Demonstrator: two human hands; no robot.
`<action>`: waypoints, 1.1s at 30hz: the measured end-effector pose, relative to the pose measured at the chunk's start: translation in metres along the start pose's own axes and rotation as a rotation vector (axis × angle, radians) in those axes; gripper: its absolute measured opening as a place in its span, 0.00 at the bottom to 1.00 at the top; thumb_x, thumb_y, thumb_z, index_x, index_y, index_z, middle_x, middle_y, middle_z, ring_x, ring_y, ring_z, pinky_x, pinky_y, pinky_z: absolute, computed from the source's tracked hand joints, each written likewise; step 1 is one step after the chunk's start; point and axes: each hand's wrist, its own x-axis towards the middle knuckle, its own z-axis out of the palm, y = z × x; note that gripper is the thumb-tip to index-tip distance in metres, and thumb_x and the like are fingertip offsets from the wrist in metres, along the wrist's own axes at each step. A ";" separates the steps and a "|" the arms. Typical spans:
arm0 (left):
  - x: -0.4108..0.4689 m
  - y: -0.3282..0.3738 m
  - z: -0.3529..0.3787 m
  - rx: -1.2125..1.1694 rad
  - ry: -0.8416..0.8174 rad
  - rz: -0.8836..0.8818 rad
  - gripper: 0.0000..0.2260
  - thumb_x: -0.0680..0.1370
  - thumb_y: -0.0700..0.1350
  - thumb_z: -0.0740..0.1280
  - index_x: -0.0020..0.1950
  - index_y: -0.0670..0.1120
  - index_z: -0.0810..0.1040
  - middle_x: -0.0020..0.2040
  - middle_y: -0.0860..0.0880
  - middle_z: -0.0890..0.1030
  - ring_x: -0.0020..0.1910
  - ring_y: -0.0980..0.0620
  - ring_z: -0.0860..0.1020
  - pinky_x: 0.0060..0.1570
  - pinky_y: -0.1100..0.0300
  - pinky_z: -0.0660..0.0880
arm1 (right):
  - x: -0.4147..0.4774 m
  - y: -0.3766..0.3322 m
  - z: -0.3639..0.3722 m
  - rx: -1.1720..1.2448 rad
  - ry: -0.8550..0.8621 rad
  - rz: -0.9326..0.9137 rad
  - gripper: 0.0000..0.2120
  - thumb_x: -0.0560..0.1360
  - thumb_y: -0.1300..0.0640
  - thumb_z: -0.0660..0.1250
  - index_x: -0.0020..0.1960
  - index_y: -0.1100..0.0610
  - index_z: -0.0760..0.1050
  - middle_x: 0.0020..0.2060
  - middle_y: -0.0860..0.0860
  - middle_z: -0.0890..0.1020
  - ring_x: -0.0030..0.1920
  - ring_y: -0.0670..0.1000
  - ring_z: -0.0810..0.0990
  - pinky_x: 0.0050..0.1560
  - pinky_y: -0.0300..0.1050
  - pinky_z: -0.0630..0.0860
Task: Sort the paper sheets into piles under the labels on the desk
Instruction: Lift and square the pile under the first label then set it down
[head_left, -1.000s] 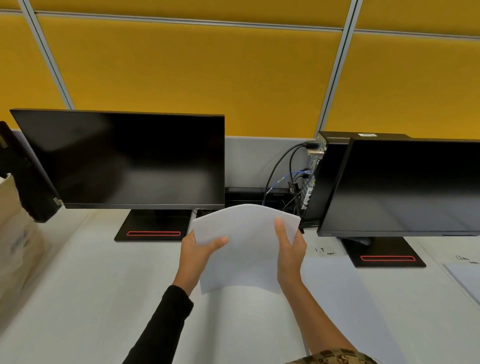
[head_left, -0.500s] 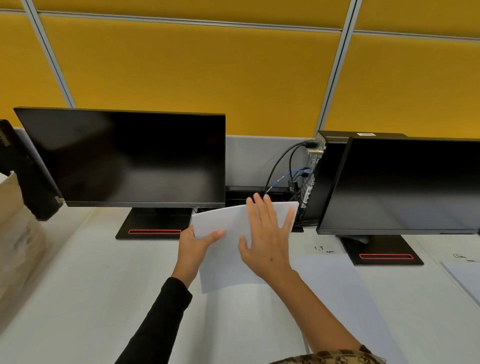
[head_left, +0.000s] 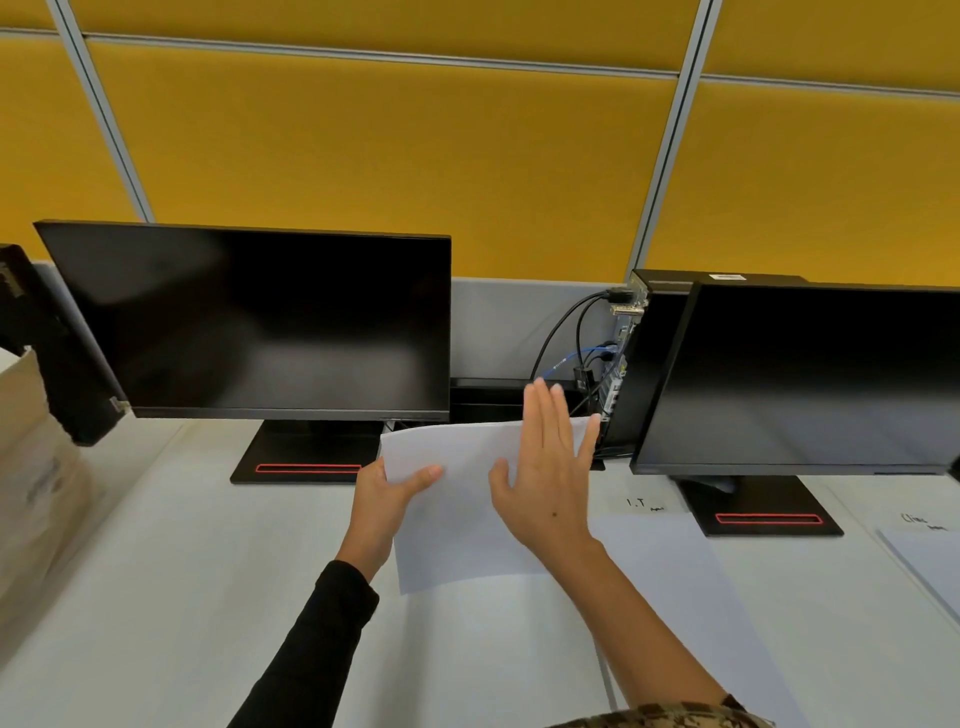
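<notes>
Yellow partition panels back a pale tabletop. Nearest, a black sleeve leads to the left hand, thumb clamped over the near-left edge of a held sheaf of paper sheets, lifted off the tabletop and tilted up toward the wearer, probably so its face can be read. Right hand is spread flat, fingers apart, in front of the sheaf's right half; whether the palm touches the paper cannot be told. It looks set to peel or slide off the top sheet.

Sheets: plain white on the side shown, no print legible, edges fairly square, slight bow.

Right of the right hand, one white pile lies flat below a handwritten "I.T" label. Further right, another pile below a second label, writing too small to read.

Beyond both hands: two dark monitors, cables between.
</notes>
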 end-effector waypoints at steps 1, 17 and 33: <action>0.000 -0.001 -0.001 -0.001 0.001 -0.005 0.10 0.74 0.39 0.69 0.50 0.53 0.75 0.47 0.51 0.80 0.46 0.51 0.79 0.40 0.59 0.76 | 0.001 0.005 0.000 0.002 -0.022 -0.020 0.34 0.68 0.55 0.63 0.73 0.61 0.60 0.72 0.57 0.65 0.74 0.57 0.60 0.71 0.64 0.47; 0.000 0.005 0.001 -0.007 -0.022 0.002 0.11 0.73 0.39 0.70 0.47 0.55 0.74 0.45 0.52 0.79 0.45 0.53 0.79 0.39 0.61 0.75 | -0.018 0.059 0.026 1.247 -0.133 0.640 0.18 0.74 0.61 0.68 0.63 0.61 0.72 0.54 0.55 0.80 0.53 0.54 0.79 0.41 0.32 0.80; -0.008 -0.001 0.001 -0.046 0.062 -0.027 0.12 0.70 0.46 0.73 0.50 0.55 0.74 0.47 0.50 0.80 0.46 0.49 0.79 0.39 0.59 0.76 | -0.024 0.034 0.025 1.361 0.033 0.719 0.16 0.75 0.51 0.66 0.58 0.60 0.75 0.45 0.52 0.81 0.47 0.54 0.81 0.36 0.35 0.80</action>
